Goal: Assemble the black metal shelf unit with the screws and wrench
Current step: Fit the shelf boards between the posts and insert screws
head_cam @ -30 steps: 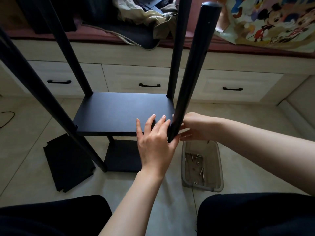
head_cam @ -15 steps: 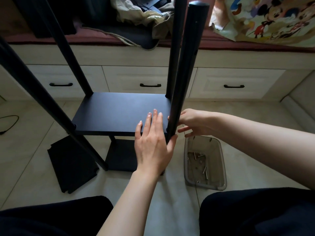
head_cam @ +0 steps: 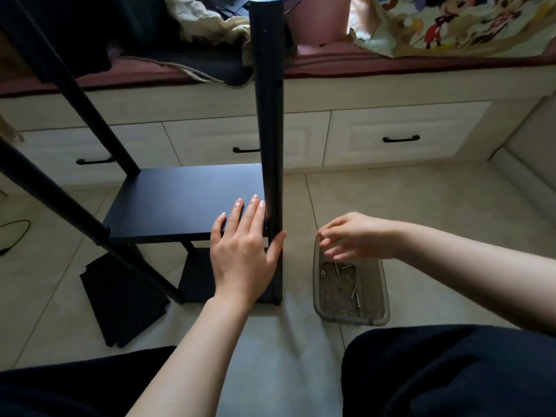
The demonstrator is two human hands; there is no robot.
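The black shelf unit stands on the floor with one shelf board (head_cam: 183, 203) mounted between black posts. My left hand (head_cam: 243, 248) lies flat on that board's near right corner, fingers straight, thumb against the near right post (head_cam: 269, 121). My right hand (head_cam: 355, 236) hovers over the far end of a clear plastic tray (head_cam: 379, 299) of screws (head_cam: 355, 291), fingers loosely bent, holding nothing I can see. A lower shelf board (head_cam: 195, 278) sits beneath. No wrench is in view.
A loose black shelf panel (head_cam: 120, 302) lies on the tiled floor at the left. A cream drawer cabinet (head_cam: 391, 139) with black handles runs along the back, clothes and a cartoon blanket on top. My dark-clad knees fill the bottom edge. A cable (head_cam: 15, 233) lies far left.
My right hand has let go of the near right post and moved right and down over the screw tray. My left hand stays on the shelf corner.
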